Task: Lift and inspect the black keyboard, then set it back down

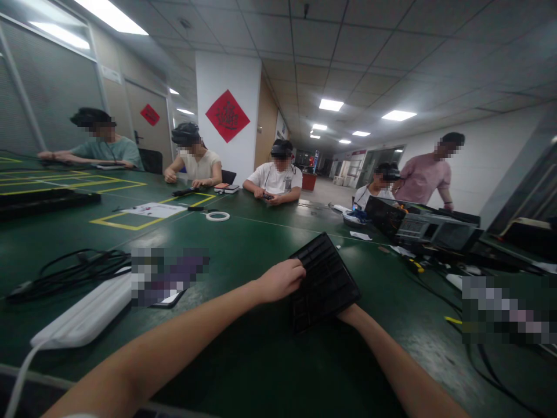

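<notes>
A black tray (326, 278) divided into small compartments is held tilted above the green table, in front of me. My right hand (350, 312) grips it from behind at the lower right edge; most of those fingers are hidden by the tray. At the tray's left edge is my left hand (282, 280), with its fingers curled and closed against the rim. The left thumb is out of sight, and I cannot make out anything small between the fingertips. The compartments are too dark to show any contents.
To the left lie a white power strip (87, 310), black cables (82, 264) and a blurred-out phone-like item (174, 278). A white tape ring (217, 216) lies further off. Opened computer hardware (426, 226) and cables stand at right. Several people sit around the green table (252, 244); one person (429, 174) stands.
</notes>
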### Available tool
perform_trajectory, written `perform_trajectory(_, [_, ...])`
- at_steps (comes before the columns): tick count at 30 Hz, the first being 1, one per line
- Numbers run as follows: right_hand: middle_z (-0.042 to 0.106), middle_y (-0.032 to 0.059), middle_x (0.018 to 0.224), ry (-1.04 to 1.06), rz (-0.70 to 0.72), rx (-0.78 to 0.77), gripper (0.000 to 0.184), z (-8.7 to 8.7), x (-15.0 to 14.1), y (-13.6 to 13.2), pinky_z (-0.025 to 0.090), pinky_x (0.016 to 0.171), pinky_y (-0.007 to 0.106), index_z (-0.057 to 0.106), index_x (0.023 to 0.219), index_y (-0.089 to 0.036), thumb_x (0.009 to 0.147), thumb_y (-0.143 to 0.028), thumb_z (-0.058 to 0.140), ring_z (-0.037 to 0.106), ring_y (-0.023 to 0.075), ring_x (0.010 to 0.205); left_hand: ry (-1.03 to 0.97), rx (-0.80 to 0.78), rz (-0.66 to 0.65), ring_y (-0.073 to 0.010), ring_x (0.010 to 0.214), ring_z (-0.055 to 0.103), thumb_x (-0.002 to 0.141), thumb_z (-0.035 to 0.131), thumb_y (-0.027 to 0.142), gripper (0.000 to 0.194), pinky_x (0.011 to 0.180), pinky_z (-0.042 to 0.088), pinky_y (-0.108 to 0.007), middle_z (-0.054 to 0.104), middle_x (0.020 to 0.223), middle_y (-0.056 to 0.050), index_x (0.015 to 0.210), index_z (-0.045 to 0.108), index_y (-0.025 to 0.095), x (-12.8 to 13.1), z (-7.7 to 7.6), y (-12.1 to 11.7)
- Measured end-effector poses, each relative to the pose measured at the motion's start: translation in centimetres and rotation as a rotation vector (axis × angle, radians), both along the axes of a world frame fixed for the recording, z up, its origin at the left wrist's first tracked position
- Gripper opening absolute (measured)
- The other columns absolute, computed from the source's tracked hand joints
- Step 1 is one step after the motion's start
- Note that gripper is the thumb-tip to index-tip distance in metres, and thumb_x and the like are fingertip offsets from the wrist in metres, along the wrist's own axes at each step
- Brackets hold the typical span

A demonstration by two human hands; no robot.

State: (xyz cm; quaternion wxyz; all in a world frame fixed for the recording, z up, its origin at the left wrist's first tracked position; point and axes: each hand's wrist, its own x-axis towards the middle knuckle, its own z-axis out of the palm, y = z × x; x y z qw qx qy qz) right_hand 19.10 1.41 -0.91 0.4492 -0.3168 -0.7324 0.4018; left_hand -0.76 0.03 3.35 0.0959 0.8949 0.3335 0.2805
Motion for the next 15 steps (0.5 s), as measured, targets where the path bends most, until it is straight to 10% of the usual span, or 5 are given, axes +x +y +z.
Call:
perform_trajectory(8, [0.058, -0.0005, 0.117, 0.078, 0.299, -0.181, 0.045, 1.9, -1.1, -1.2, 0.034, 0.101, 0.04, 0.058, 0.108, -0.03, 0.071, -0.055, 0.052, 0.051, 0.0194, 0.109, -0.959, -1.041, 0.279, -0.0085, 0.05, 0.042, 0.07, 0.041, 0.021, 0.007, 0.045, 0.034, -0.02, 0.042, 0.059, 0.001, 0.069, 0.044, 0.014, 0.4, -0.5, 1.5])
perform_trajectory(15, [0.059, 0.0001, 0.115, 0.206, 0.157, -0.232, 0.043, -1.1, -0.8, 0.5, 0.037, 0.098, 0.041, 0.059, 0.105, -0.03, 0.069, -0.053, 0.055, 0.053, 0.0202, 0.106, -0.594, -0.809, 0.235, -0.0079, 0.053, 0.041, 0.057, 0.065, 0.023, 0.029, 0.047, 0.031, -0.019, 0.045, 0.061, 0.004, 0.081, 0.052, 0.014, 0.0, -0.9, 1.2])
